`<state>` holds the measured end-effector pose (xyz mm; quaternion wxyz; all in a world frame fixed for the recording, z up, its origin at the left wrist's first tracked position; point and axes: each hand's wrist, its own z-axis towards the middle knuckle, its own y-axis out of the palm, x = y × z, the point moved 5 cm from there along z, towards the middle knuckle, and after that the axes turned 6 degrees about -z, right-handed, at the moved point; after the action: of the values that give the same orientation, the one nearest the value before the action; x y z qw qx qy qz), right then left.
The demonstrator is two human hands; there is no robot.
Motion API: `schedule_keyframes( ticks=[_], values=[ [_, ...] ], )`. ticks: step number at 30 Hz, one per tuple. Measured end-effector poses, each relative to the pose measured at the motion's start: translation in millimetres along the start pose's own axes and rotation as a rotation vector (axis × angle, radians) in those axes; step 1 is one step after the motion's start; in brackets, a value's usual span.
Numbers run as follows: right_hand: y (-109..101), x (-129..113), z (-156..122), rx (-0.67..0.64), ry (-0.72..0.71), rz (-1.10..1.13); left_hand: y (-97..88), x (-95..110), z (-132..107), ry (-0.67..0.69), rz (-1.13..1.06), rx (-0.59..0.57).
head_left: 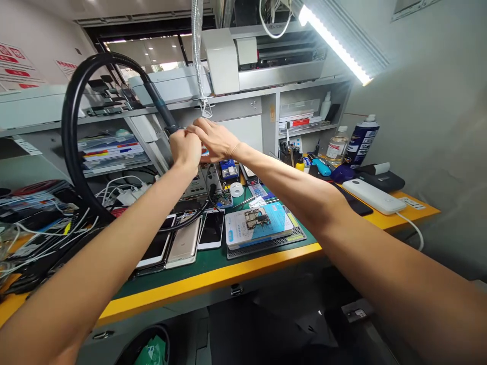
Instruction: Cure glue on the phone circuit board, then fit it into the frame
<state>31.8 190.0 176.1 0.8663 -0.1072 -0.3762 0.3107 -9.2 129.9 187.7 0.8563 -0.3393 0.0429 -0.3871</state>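
Black hose (pixel 72 137) curves up on the left, and its end meets the left hand (pixel 185 150), curled shut; what it grips is hidden. The right hand (pixel 216 140) has its fingers (pixel 200 128) half open, touching the left hand, high above the green mat (pixel 213 264) on the yellow bench (pixel 205 287).

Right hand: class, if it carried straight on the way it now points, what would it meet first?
The right hand would probably meet the left hand first, closed around a black hose; depth is hard to judge here.
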Motion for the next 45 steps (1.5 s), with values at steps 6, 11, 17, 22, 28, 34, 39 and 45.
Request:
schedule_keyframes(
  ticks=[6,11,17,22,28,34,39,45],
  values=[
    [-0.3,0.7,-1.9,-0.019,-0.064,-0.059,12.3,107.4,-56.1,0.538,0.05,-0.185],
    [-2.1,-29.9,-0.8,-0.067,-0.245,-0.049,44.9,176.0,-82.1,0.886,0.04,-0.293],
    [-10.0,-40.7,15.0,-0.044,-0.249,-0.069,55.0,260.4,-98.6,1.127,-0.049,-0.322],
    [-11.9,-56.5,14.9,-0.051,-0.375,-0.082,60.8,313.8,-110.8,1.041,-0.019,-0.662],
    [-13.1,-67.5,13.8,-0.072,-0.466,-0.112,57.1,307.1,-111.4,0.989,-0.132,-0.491],
    [-23.7,-66.3,22.1,-0.108,-0.46,-0.08,50.4,272.8,-110.3,0.961,-0.333,-0.349],
    [-27.8,-70.6,22.5,-0.116,-0.374,-0.089,44.9,245.6,-112.4,0.925,-0.344,-0.326],
    [-25.6,-77.7,20.4,-0.089,-0.361,-0.081,39.5,228.2,-115.3,0.912,-0.247,-0.295]
  ],
)
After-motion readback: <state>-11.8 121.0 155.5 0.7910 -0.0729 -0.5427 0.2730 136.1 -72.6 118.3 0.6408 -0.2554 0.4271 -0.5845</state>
